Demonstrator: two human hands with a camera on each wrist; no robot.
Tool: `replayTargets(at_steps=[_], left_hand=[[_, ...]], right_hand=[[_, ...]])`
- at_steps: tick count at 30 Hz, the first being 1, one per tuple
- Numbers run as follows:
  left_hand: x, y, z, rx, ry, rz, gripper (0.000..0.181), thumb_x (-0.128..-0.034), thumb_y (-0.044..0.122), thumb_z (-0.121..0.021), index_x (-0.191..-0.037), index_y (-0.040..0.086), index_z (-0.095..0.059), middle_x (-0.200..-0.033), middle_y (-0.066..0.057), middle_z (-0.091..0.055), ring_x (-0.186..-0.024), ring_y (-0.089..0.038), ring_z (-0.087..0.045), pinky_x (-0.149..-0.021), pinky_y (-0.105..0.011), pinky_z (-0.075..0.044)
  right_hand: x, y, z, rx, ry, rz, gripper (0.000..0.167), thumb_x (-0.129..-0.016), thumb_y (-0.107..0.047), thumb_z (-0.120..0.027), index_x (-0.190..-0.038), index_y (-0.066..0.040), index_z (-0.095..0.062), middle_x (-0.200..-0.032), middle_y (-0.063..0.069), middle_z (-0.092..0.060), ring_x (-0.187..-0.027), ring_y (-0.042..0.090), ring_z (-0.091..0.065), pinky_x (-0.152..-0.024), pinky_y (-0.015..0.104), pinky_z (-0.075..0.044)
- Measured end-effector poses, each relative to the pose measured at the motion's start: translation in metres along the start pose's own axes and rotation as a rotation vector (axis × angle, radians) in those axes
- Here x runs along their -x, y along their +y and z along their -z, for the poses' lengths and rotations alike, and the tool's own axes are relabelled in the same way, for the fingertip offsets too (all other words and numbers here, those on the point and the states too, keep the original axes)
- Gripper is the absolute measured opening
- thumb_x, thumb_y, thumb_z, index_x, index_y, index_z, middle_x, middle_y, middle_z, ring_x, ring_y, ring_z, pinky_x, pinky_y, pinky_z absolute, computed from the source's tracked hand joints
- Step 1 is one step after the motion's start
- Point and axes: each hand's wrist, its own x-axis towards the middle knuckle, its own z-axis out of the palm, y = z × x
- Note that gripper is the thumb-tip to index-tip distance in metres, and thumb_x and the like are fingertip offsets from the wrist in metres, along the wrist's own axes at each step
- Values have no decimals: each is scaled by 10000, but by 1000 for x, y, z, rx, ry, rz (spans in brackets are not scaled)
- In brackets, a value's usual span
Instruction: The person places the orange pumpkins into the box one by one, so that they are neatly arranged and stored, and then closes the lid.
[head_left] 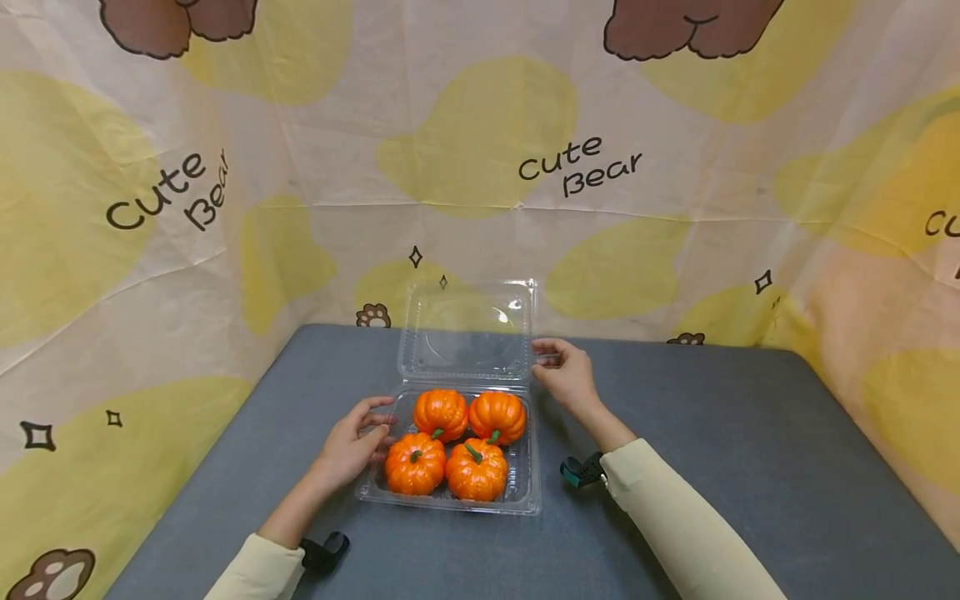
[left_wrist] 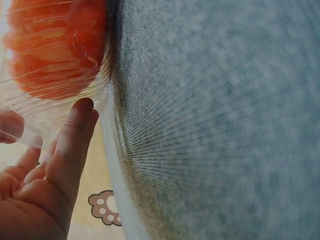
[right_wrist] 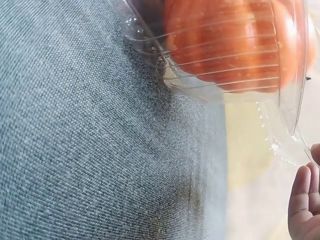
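A clear plastic clamshell box (head_left: 450, 505) lies on the table with its lid (head_left: 468, 333) raised behind it. Several small orange pumpkins (head_left: 477, 471) with green stems fill the base in two rows. At the base's left side, my left hand (head_left: 352, 442) holds the rim, thumb above and fingers along the outer wall; the left wrist view shows this hand (left_wrist: 50, 185) close below a pumpkin (left_wrist: 57, 50) seen through plastic. My right hand (head_left: 566, 375) pinches the lid's right edge near the hinge. Only fingertips of that hand (right_wrist: 306, 200) show in the right wrist view.
The table (head_left: 712, 467) has a grey-blue cloth surface. Behind and beside it hangs a cream and yellow printed curtain (head_left: 480, 167) with bear drawings and lettering. Dark bands (head_left: 326, 552) are on both wrists, near the pale sleeves.
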Motion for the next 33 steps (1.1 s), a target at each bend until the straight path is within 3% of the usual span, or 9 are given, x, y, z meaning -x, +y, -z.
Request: replayTargets(at_steps=[8,13,18,24,27,33], left_hand=[[0,1,0,-4,0,4,393,-972,102,-493,-1363,122,-457,-1252,-235,-610,-948,-272,-699,-718,-375,-596],[0,0,0,-2,-4,7,391,-975,108,-493,-1364,123,-456,-1252,-231,-610,-954,-272,-698,-722,-379,-596],[0,0,-1,3,-3,10,391,-976,110,-497,-1365,124,-454,-1244,-234,-611,-944,-272,-702,-712,-380,-598],[0,1,-2,20,-5,12,396,-970,108,-505,-1362,122,-454,-1244,-239,-608,-911,-255,-708,-699,-377,-599],[0,1,-2,27,-2,12,396,-968,105,-508,-1360,117,-455,-1247,-241,-605,-900,-246,-708,-696,-375,-600],[0,2,-2,40,10,17,402,-960,96,-518,-1357,110,-458,-1253,-242,-601,-890,-238,-705,-690,-365,-600]], right_hand=[[2,-3,0,3,24,33,349,-763,76,-630,-1100,4,-683,-1068,187,-701,-870,274,-645,-730,243,-548],[3,-2,1,17,54,68,316,-774,60,-633,-1072,-19,-699,-1022,169,-717,-810,200,-633,-708,198,-525],[3,-1,0,-41,76,106,307,-764,73,-641,-1057,-8,-689,-978,185,-709,-764,136,-614,-673,138,-499],[3,-2,1,-112,62,105,429,-765,85,-629,-1181,-19,-607,-994,203,-670,-817,208,-625,-684,147,-501],[4,-3,2,-109,54,97,490,-776,77,-631,-1247,-52,-588,-1007,193,-671,-833,216,-625,-684,141,-495],[8,-14,4,-75,52,117,482,-770,103,-619,-1243,13,-602,-985,236,-660,-812,202,-621,-674,123,-494]])
